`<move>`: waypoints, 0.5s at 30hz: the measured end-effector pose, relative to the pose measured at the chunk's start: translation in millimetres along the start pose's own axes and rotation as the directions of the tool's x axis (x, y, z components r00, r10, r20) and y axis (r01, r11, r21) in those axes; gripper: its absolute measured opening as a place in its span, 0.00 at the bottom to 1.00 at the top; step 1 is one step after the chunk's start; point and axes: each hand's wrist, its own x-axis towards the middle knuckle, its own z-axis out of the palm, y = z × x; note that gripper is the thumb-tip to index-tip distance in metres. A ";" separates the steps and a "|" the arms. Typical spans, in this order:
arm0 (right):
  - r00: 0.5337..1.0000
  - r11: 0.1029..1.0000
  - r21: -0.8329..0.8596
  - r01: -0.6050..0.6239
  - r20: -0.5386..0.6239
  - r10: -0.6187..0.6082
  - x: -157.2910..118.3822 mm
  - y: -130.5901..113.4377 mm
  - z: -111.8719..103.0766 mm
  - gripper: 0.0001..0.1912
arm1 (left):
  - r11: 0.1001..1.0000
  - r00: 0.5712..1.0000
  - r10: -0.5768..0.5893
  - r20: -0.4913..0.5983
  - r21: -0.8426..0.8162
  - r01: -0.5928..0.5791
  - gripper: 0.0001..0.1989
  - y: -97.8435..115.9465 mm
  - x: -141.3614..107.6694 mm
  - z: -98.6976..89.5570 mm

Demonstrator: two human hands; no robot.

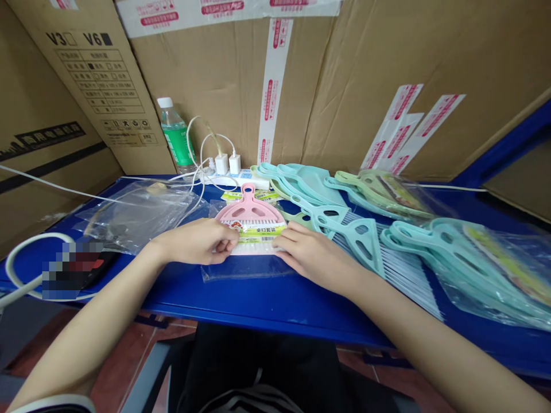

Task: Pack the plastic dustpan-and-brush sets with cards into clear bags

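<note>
A pink dustpan and brush set [252,211] lies flat on the blue table in front of me, its handle pointing away. White bristles show, and a yellow-green label card [258,232] covers part of them. Clear plastic wrap [245,271] spreads under and around the set. My left hand [210,241] is closed in a curled pinch at the left edge of the card and set. On the right edge, my right hand [303,252] grips with bent fingers, the tips on the card's side. Exactly what is pinched under the fingers is hidden.
Turquoise dustpans and brushes [344,223] lie loose at the right, beside bagged turquoise [469,258] and green sets [383,189]. Clear bags [138,212] lie left, near a phone [92,267]. A power strip [253,179] with cables and a bottle [176,137] stand before cardboard boxes [215,86].
</note>
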 end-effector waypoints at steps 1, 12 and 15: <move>1.000 1.000 -0.001 0.002 -0.002 -0.002 -0.1 0.2 0.4 0.07 | 1.000 1.000 0.007 0.005 0.002 -0.007 0.06 0.1 -0.1 -0.2; 0.999 0.997 0.069 0.034 -0.003 -0.034 -0.8 4.9 -4.5 0.11 | 0.999 0.997 0.025 0.076 -0.034 -0.023 0.06 -2.0 -3.3 -2.6; 1.000 0.993 0.120 0.006 0.024 -0.009 -2.3 4.9 -9.6 0.11 | 0.999 0.995 0.030 0.100 -0.038 -0.027 0.12 -1.0 -4.3 -2.9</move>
